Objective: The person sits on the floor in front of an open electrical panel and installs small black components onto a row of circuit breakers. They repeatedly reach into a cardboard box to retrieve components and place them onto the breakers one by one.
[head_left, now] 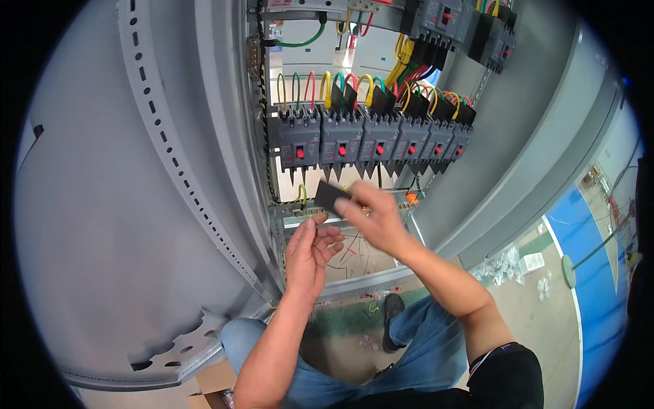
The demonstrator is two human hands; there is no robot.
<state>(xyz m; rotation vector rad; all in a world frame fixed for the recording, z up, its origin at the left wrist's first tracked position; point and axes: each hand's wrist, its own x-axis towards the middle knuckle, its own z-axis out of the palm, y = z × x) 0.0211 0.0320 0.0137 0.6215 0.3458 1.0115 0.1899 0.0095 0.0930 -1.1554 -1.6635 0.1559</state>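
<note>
My right hand grips a flat black phase barrier between thumb and fingers, just below the row of moulded-case circuit breakers. Its outline is slightly smeared by motion. Close beneath it, my left hand is raised palm inward, thumb and forefinger pinched together and the other fingers loosely curled. Whatever sits in that pinch is too small to make out. Similar black barriers stand between the breakers' upper terminals, among yellow, green and red wires. Pointed black pieces hang below the breakers, which have red toggles.
A grey cabinet panel and a perforated upright rise on the left; another grey wall on the right. More breakers are mounted above. Wire scraps lie inside the cabinet base. Clear plastic bags lie on the floor at right.
</note>
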